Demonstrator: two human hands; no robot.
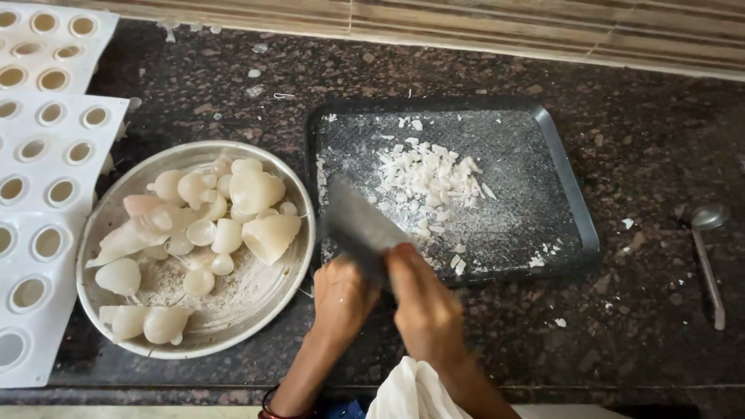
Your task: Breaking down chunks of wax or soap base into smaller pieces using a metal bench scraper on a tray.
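My right hand (pixel 425 306) is shut on the handle of a broad dark knife (pixel 358 223), whose blade is blurred and slants up to the left over the near left corner of a dark rectangular tray (pixel 570 186). My left hand (pixel 340 299) sits right beside it at the tray's near edge, fingers curled by the blade's base; whether it holds anything is hidden. A heap of small chopped white pieces (pixel 428 185) lies in the middle of the tray.
A round metal plate (pixel 256 299) with several pale waxy lumps and cone shapes stands to the left. White moulds with round cavities (pixel 46 155) lie at the far left. A metal spoon (pixel 706 248) rests on the dark speckled counter at the right.
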